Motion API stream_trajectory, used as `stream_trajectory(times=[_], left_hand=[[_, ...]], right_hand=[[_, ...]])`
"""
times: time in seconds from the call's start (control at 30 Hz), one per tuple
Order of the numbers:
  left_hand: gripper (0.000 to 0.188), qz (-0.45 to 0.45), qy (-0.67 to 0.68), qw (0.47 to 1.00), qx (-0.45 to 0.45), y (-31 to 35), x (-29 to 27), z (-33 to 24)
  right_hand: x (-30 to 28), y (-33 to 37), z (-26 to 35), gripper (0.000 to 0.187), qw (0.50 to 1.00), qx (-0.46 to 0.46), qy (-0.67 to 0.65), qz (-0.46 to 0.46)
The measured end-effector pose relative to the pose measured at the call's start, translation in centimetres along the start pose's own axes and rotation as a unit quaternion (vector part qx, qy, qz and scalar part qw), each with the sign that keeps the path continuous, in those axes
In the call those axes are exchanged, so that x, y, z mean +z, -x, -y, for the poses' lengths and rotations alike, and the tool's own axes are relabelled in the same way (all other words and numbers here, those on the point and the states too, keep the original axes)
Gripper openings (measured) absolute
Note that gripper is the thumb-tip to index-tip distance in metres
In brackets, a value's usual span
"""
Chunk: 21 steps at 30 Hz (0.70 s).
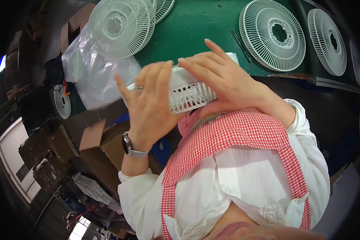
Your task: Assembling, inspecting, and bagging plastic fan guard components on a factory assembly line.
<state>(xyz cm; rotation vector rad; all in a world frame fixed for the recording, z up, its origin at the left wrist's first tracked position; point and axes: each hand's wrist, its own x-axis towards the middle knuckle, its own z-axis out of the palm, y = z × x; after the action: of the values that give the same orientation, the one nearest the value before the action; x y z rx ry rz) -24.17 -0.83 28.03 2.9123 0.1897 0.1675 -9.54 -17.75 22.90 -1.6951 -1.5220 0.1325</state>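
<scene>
In front of my chest a white plastic fan grille (192, 96) is held up, seen nearly edge-on, with its ribbed side wall showing. My left hand (148, 94) presses against its left part, fingers bent over the upper rim and thumb sticking out to the side. My right hand (224, 76) grips the right part, its fingers laid across the top and the palm underneath. My hands hide much of the grille. Its lower edge is close to the red checked apron (236, 126).
Beyond lies a green work table (192, 32). On it are a white round grille (122, 28) at left, another grille (256, 40) at right and a third grille (322, 44) farther right. A clear plastic bag (96, 76) drapes at left, above an open cardboard box (108, 140).
</scene>
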Motion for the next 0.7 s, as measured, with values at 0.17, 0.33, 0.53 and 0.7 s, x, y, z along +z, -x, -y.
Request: stream_trajectory(times=[0.17, 0.33, 0.53, 0.7], left_hand=[[0.092, 0.023, -0.036, 0.999, 0.014, 1.2, 0.1, 1.0], [0.091, 0.028, -0.025, 0.999, 0.028, 1.1, 0.0, 0.1], [0.087, 0.026, -0.031, 0.998, 0.037, 1.1, 0.3, -0.2], [0.087, 0.024, -0.038, 0.997, 0.065, 1.2, 0.3, -0.6]], right_hand=[[-0.2, 2.1, -1.7, 0.075, 0.999, -0.005, -0.052, 0.000], [1.3, 2.1, -0.8, 0.061, 0.997, -0.048, -0.038, -0.038], [2.1, 2.2, -1.0, 0.059, 0.995, -0.072, -0.049, -0.047], [2.2, 2.1, -0.8, 0.056, 0.992, -0.081, -0.074, -0.059]])
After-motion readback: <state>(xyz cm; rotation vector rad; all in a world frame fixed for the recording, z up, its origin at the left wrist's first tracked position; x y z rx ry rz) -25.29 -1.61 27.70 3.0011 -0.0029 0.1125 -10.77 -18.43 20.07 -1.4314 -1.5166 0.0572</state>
